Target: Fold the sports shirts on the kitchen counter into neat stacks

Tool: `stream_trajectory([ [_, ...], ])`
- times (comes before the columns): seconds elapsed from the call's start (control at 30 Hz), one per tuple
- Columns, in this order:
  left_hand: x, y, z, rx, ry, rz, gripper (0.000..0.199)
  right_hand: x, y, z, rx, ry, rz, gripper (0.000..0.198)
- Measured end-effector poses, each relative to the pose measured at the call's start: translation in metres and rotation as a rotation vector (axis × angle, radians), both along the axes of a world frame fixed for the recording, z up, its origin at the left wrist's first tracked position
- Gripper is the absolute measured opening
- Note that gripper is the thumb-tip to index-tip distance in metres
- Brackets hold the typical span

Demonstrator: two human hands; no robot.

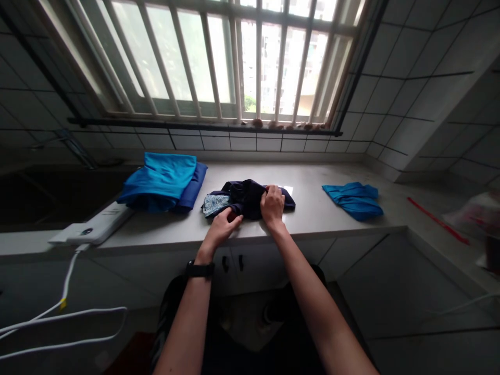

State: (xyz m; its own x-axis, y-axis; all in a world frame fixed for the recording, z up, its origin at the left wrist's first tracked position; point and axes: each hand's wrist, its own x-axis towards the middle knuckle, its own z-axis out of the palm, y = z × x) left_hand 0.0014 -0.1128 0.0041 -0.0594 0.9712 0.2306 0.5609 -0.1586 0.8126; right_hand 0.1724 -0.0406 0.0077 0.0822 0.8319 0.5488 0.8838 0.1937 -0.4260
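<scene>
A bunched dark navy cloth garment (248, 194) lies on the counter in front of me. At its left end a pale blue swirl-patterned part (216, 204) shows. My left hand (225, 225) has its fingers curled over the near left edge of the garment, with the thumb apart from them. Farther right, my right hand (272, 204) pinches the dark fabric with bent fingers. The fingertips of both hands are partly hidden in the folds, and the garment's exact kind is unclear.
Folded bright and dark blue cloths (164, 179) lie left, beside a white power strip (103, 224) and a dark sink (58, 192). Right stand a smaller crumpled blue cloth (355, 199) and a red strip (437, 221). A barred window (234, 62) rises behind the counter (304, 224).
</scene>
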Motion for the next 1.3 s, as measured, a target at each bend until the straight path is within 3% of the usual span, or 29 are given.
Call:
stream_trajectory([
  [0.17,0.02,-0.063,-0.004,0.224,-0.239,0.214,0.037,0.0,-0.001,-0.001,-0.049,-0.017,0.046,0.021],
  [0.27,0.042,-0.107,-0.011,0.202,-0.294,0.35,0.033,0.0,-0.001,-0.002,-0.052,-0.016,0.061,0.02],
  [0.47,0.076,-0.183,-0.027,0.048,-0.162,0.252,0.024,0.0,-0.001,-0.002,-0.061,0.001,0.057,0.02],
  [0.57,0.072,-0.216,-0.029,-0.025,-0.087,0.127,0.023,-0.001,-0.001,-0.002,-0.069,0.002,0.082,0.02],
  [0.63,0.063,-0.22,-0.02,-0.017,-0.042,0.095,0.022,-0.001,-0.001,-0.002,-0.074,0.005,0.087,0.02],
  [0.73,0.047,-0.183,0.008,0.069,0.061,0.084,0.022,-0.001,-0.002,-0.001,-0.073,0.001,0.087,0.019],
  [0.87,0.027,-0.077,0.053,0.226,0.242,0.158,0.015,-0.001,-0.004,0.001,-0.08,0.007,0.1,0.019],
  [0.93,0.017,-0.023,0.065,0.264,0.379,0.216,0.011,-0.001,-0.004,0.001,-0.086,0.01,0.103,0.019],
  [1.0,0.007,0.021,0.064,0.271,0.526,0.254,0.014,-0.001,-0.004,0.001,-0.085,0.01,0.103,0.019],
  [1.1,-0.005,0.06,0.042,0.25,0.747,0.246,0.021,-0.001,-0.003,0.001,-0.085,0.009,0.107,0.019],
  [1.2,-0.014,0.072,0.018,0.201,0.883,0.205,0.028,0.0,-0.003,0.0,-0.093,0.01,0.113,0.02],
  [1.3,-0.017,0.073,0.009,0.196,0.928,0.163,0.033,0.0,-0.004,0.0,-0.091,0.0,0.119,0.021],
])
